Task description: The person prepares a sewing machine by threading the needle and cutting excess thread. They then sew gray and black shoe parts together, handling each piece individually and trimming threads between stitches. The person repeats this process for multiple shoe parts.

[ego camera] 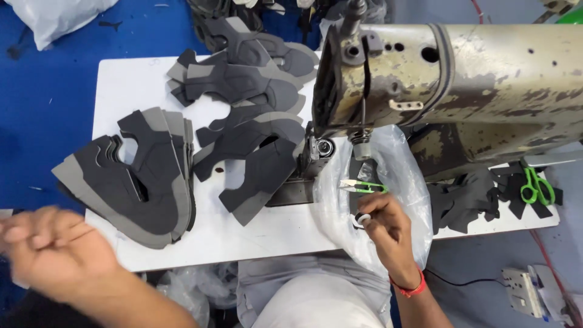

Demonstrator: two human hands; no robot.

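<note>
My right hand [384, 228] has its grip closed, the thumb and first fingers pinched around a small white ring-shaped piece [362, 220]; I cannot tell what exactly this piece is, it may be a bobbin or a small spool. The hand is low over a clear plastic bag [401, 176] that lies on the counter [267, 234] just under the head of the old cream sewing machine [461, 85], so the small piece is held close to the needle area. Just beyond the fingertips lie small thread snips with green handles [361, 186], resting on the bag within easy reach. On this wrist there is a red band [412, 288]. My left hand [57, 252] is far to the left, off the front edge of the counter, blurred; the fingers look loosely spread and I see nothing in them. Near it lies 1 stack of grey and black shoe upper pieces [136, 179], fanned so that each one can be taken from the top. More such pieces [243, 91] lie further back beside the machine. To the right, past the machine, green-handled scissors [535, 187] rest on other dark offcuts [464, 197]. The floor [42, 109] around is blue.
</note>
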